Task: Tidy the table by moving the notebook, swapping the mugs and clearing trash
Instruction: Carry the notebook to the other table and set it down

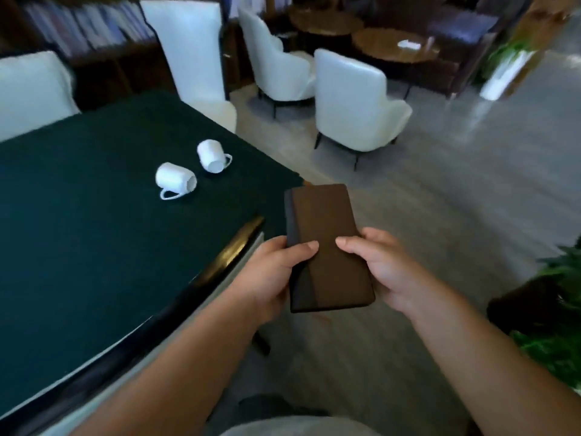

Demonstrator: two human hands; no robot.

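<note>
A brown notebook [323,237] with a dark grey spine is held closed in the air, beside the table's right edge and over the floor. My left hand [276,272] grips its lower left side, thumb on the cover. My right hand [380,265] grips its lower right side, thumb on the cover too. Two white mugs lie on their sides on the dark green tabletop [78,199]: one mug [174,179] nearer the front with its handle toward me, the other mug [212,155] behind it to the right. No trash is visible.
White armchairs [352,102] stand on the grey floor beyond the table, and two more white chairs [188,48] sit at the table's far side. Round wooden tables [393,45] are at the back. Green plants [553,325] are at the right.
</note>
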